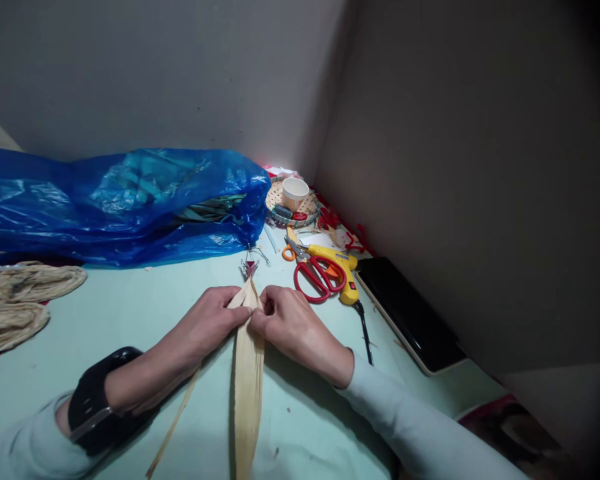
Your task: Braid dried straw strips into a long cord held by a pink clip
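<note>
A long pale strip of dried plant leaf (249, 393) runs from the middle of the table toward me. Its narrow upper end is gathered at a small metal clip (249, 267) with a dark red patch. My left hand (215, 310) pinches the strip's left edge just below that end, thumb lying on top. Opposite it, my right hand (285, 320) is closed with thumb and forefinger on the right edge. The two thumbs nearly meet over the strip. A thin dry strand (173, 423) hangs down below my left wrist.
A blue plastic bag (130, 207) lies along the back left, with braided fibre coils (25, 293) in front. At the back right are a woven basket (275, 193) holding a white cup (295, 191), red-handled scissors (320, 277), a yellow glue gun (347, 273) and a black phone (410, 310).
</note>
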Available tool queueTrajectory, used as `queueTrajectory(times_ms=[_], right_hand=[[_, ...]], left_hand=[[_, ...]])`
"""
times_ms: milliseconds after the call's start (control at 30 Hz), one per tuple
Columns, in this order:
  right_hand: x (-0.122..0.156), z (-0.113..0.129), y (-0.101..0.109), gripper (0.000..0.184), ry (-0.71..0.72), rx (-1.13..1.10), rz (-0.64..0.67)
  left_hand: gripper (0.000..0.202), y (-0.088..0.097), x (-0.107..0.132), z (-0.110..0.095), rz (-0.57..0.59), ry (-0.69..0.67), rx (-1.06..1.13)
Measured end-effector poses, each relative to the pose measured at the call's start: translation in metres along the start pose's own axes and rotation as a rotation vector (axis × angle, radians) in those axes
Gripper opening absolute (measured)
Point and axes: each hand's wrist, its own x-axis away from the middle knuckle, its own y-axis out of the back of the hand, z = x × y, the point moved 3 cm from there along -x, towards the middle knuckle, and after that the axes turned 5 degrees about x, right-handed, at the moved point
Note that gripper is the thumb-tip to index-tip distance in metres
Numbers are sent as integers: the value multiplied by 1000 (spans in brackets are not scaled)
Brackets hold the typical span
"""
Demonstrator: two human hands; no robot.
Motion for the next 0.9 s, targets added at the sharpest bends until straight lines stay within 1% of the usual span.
queueTrajectory(times_ms=[200, 367, 433, 500, 600, 667, 767, 900], right_hand=[[3, 5, -2, 19, 19, 32, -32], [2, 0, 2, 19, -14, -57, -23], [0, -5, 6, 17, -30, -141, 13], [-1, -11, 10, 13, -65, -254, 77], [-1, -14, 18, 7, -125, -437, 172], [0, -13, 23, 9, -142, -519, 210], [3, -12, 29, 14, -132, -562, 239], [1, -19, 33, 19, -81, -527, 213]], left_hand=[[13, 0, -1, 1, 41, -5, 12], [10, 3, 1, 1, 58, -8, -7], [14, 4, 2, 0, 74, -3, -14], [19, 5, 2, 0, 84, 9, -24], [15, 7, 1, 2, 88, 28, -41], [15, 9, 0, 4, 87, 36, -51], [18, 12, 0, 6, 83, 46, -67], [22, 17, 2, 5, 57, 38, -100]])
